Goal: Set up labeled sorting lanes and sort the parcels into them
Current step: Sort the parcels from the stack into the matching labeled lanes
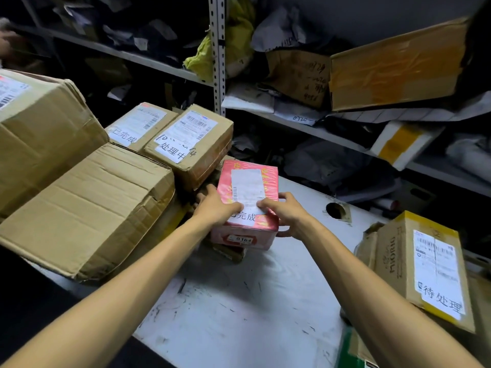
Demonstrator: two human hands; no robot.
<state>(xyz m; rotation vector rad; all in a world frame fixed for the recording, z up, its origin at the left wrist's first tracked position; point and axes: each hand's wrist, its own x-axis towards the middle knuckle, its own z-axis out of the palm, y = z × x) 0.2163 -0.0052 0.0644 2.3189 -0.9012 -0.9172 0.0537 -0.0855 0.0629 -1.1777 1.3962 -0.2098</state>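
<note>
We have the pink parcel (252,181) pinned between both hands near the far edge of the bench (239,301), left of its middle. It sits on a flat brown carton (228,252), not on the bench top itself.

The left hand (212,205) wraps the parcel's left side, its thumb laid over the top edge. The right hand (289,211) clasps the right side, its thumb pressing the white slip (244,217) that reads 已完成. Both sets of fingers (288,199) are curled onto the parcel, so neither hand is nearer; it lies squarely between them.

The parcel's long axis runs from our near side toward the far edge, leaning a little to the right at the far end. Its top face with the shipping label points up, and its short end with the 0164 sticker faces us.

The relation that matters is where the matching lane lies. The finished box (135,126), carrying the same 已完成 mark, stands toward the far-left corner, beyond the in-process box (191,144), which sits just beside our parcel. The pending box (425,266) is well apart at the right edge.

We judge the parcel belongs to the far left, past the in-process box, and the left arm is on that side to lead.
</note>
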